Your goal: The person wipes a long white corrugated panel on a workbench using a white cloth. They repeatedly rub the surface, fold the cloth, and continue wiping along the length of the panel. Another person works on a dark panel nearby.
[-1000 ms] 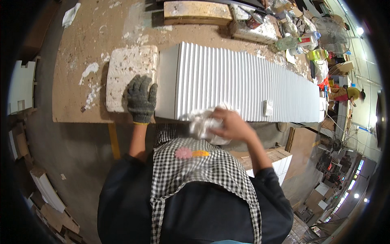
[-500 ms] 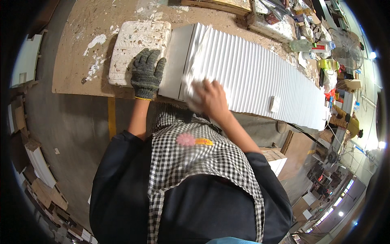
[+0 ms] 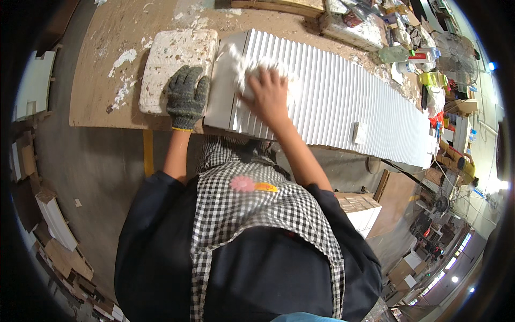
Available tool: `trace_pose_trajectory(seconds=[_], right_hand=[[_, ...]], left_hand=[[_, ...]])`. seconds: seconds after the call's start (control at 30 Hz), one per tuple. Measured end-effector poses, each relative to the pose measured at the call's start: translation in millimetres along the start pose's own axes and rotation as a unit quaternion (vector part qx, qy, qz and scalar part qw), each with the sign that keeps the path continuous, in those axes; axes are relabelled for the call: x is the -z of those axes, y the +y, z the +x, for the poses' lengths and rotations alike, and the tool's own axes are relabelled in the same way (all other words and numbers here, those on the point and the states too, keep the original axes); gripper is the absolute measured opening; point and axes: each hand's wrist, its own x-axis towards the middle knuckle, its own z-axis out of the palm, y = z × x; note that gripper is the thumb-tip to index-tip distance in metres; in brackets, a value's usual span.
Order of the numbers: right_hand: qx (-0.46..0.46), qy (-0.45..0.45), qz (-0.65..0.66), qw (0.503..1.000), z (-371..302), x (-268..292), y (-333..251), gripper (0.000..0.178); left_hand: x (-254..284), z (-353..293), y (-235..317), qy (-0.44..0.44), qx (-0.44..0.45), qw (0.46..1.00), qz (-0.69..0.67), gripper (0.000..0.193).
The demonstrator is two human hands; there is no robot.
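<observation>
A long white panel point(image 3: 332, 96) with ribs across its face lies on the worktable, with a flat smooth strip point(image 3: 221, 80) at its left end. My bare right hand point(image 3: 268, 99) presses a crumpled white cloth point(image 3: 252, 65) onto the ribs near that end, fingers spread over it. The cloth trails onto the smooth strip. In a dark grey knitted glove, my left hand point(image 3: 186, 97) lies flat beside the strip, over the near right edge of a white, paint-spotted block point(image 3: 161, 56). It holds nothing.
A small white piece point(image 3: 360, 132) lies on the panel's right part. Behind the panel, the paint-stained brown table point(image 3: 102, 75) bears a wooden board point(image 3: 279, 5), a green-tinted bottle point(image 3: 394, 55) and clutter. Fans and a person in yellow point(image 3: 465, 169) are at far right.
My right hand has moved the cloth away from the panel's near edge, farther across the ribs. My left hand has shifted slightly left and stays flat.
</observation>
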Motion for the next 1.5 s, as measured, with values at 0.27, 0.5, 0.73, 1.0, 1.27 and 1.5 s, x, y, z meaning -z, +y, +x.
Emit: trace_pose_trajectory(seconds=[0.27,0.5,0.73,1.0,1.27,1.5], right_hand=[[0.008,-0.080,0.445,0.892,-103,66,12,0.036],[-0.200,0.149,0.257,0.934,-109,113,71,0.032],[-0.277,0.230,0.171,0.917,-120,38,74,0.031],[-0.313,0.253,0.157,0.902,-126,35,68,0.030],[-0.292,0.283,0.136,0.903,-121,43,72,0.028],[-0.305,0.281,0.139,0.899,-123,46,70,0.028]], left_hand=[[-6,37,3,0.027,0.272,0.881,-0.386,0.032],[-165,170,-21,-0.220,-0.116,0.963,-0.109,0.036],[-207,211,11,-0.565,0.027,0.817,-0.115,0.085],[-179,221,45,-0.612,0.006,0.761,-0.216,0.075],[-229,222,130,-0.580,-0.176,0.774,-0.181,0.063],[-205,209,152,-0.578,-0.096,0.805,-0.091,0.062]])
